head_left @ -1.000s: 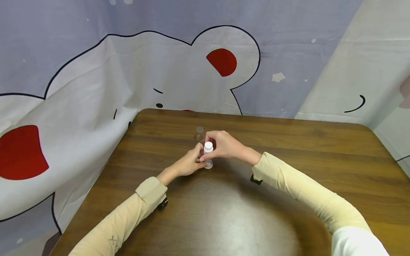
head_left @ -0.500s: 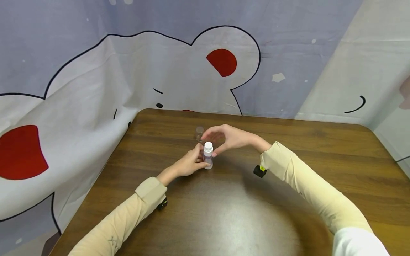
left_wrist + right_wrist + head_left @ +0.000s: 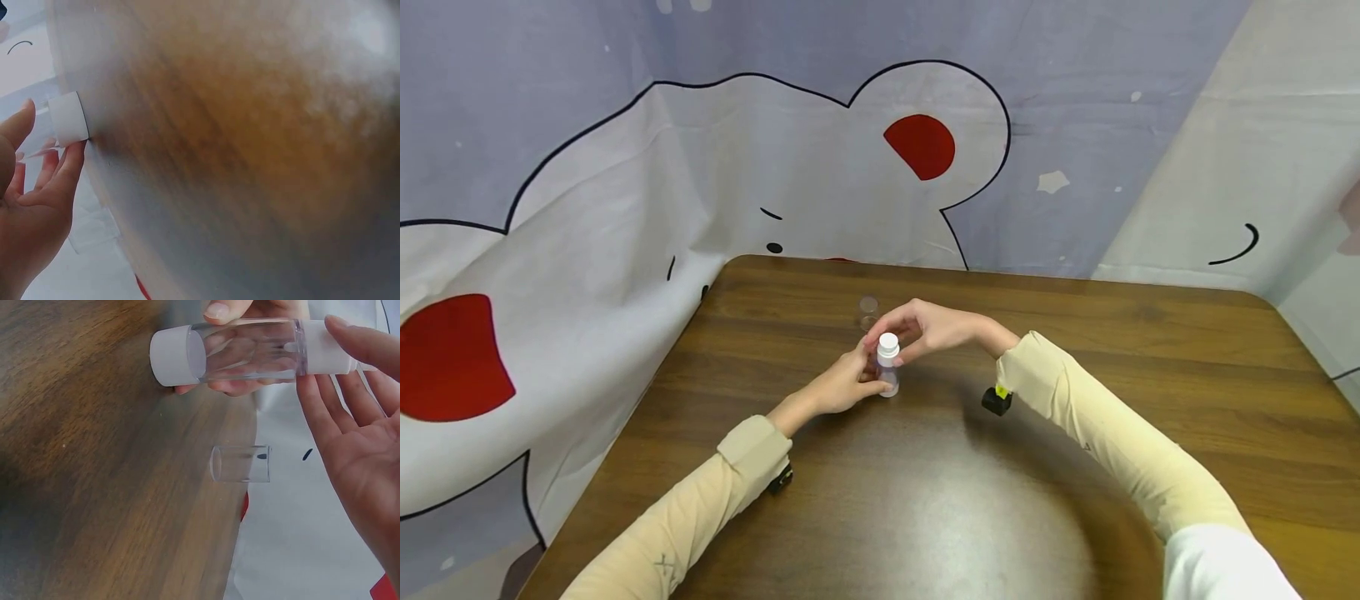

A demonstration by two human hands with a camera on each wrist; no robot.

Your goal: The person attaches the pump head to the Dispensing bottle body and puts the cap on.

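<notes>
A small clear bottle (image 3: 250, 353) with a white base and a white top part stands upright in the head view. My left hand (image 3: 837, 386) grips its lower body from the left, thumb in front; the white base (image 3: 69, 117) shows at those fingertips in the left wrist view. From the right, my right hand (image 3: 942, 325) holds the white collar (image 3: 325, 347), thumb on one side and fingers on the other. Behind the bottle a clear cap (image 3: 868, 310) stands on the table; in the right wrist view this cap (image 3: 240, 464) looks see-through and hollow.
The brown wooden table (image 3: 1112, 358) reaches a printed cloth backdrop (image 3: 1060, 125) at its far edge and left side. A black wrist camera (image 3: 997, 401) hangs under the right sleeve, another black wrist camera (image 3: 781, 478) under the left.
My right hand spread off the white collar to the right half a second ago, and its fingers have come back around it. The left hand and bottle have stayed put.
</notes>
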